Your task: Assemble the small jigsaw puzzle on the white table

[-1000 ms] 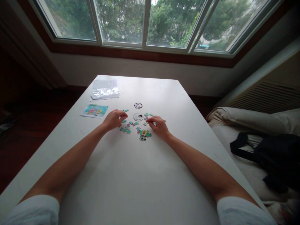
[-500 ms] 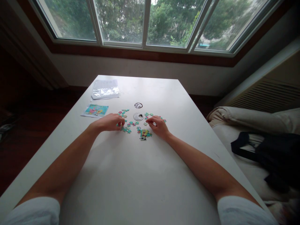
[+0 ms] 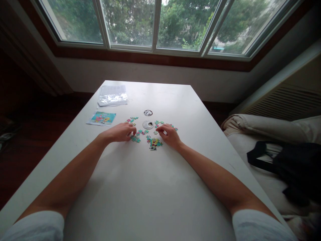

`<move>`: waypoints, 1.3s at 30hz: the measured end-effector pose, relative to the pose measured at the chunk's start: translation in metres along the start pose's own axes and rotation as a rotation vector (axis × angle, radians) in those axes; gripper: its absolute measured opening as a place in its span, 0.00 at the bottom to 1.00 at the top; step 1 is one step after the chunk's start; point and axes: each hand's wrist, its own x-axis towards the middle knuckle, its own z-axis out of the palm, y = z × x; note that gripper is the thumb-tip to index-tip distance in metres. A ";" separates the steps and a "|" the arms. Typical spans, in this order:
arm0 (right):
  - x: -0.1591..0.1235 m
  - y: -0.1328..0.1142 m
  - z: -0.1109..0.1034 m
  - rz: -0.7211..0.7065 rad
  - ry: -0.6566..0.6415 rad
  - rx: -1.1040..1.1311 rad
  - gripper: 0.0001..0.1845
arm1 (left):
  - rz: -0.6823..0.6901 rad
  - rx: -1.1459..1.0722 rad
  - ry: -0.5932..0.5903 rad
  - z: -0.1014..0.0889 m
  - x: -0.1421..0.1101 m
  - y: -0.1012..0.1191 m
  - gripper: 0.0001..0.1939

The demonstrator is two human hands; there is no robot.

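Observation:
Small flower-shaped jigsaw pieces lie in loose groups on the white table (image 3: 150, 187). My left hand (image 3: 121, 132) hangs low over the left group of pieces (image 3: 136, 139), its fingers loosely bent and apart, with the tips at the pieces. My right hand (image 3: 170, 135) is beside the right group of pieces (image 3: 160, 123). Its thumb and forefinger are pinched together; whatever is between them is too small to make out. Between the hands and a little nearer me lies a joined puzzle section (image 3: 154, 143) showing a yellow cartoon figure.
A round metal lid (image 3: 147, 125) and another round item (image 3: 147, 113) lie beyond the pieces. At the left are a colourful picture sheet (image 3: 103, 118) and a clear plastic packet (image 3: 113, 95). A beige sofa (image 3: 240, 140) with a dark bag (image 3: 296, 164) stands right of the table.
My left hand moved down and nearer me over the left pieces, then slightly right, uncovering pieces behind it. My right hand has stayed in place.

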 end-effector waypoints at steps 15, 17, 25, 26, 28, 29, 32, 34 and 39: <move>0.001 0.000 -0.001 -0.017 -0.007 -0.003 0.10 | -0.068 -0.068 -0.055 -0.005 0.000 0.005 0.10; 0.001 0.000 -0.001 -0.016 -0.009 -0.003 0.10 | -0.077 -0.079 -0.067 -0.006 0.000 0.005 0.09; 0.001 -0.004 -0.001 -0.014 -0.013 0.005 0.10 | -0.029 -0.219 0.109 0.002 0.005 0.003 0.07; 0.001 -0.004 -0.001 -0.015 -0.014 0.003 0.10 | -0.037 -0.231 0.152 0.004 0.007 0.004 0.07; 0.001 -0.005 -0.001 -0.015 -0.016 -0.004 0.10 | -0.051 -0.267 0.239 0.011 0.013 0.007 0.06; 0.001 -0.005 -0.001 -0.013 -0.019 -0.007 0.10 | -0.054 -0.299 0.282 0.015 0.016 0.010 0.05; 0.000 -0.004 0.000 -0.018 -0.025 -0.001 0.10 | -0.082 -0.408 0.369 0.028 0.024 0.019 0.05; 0.000 -0.005 0.001 -0.027 -0.029 0.019 0.10 | -0.104 -0.457 0.413 0.036 0.029 0.024 0.06; 0.000 -0.014 0.003 -0.049 -0.087 0.088 0.07 | -0.141 -0.525 0.489 0.051 0.035 0.037 0.06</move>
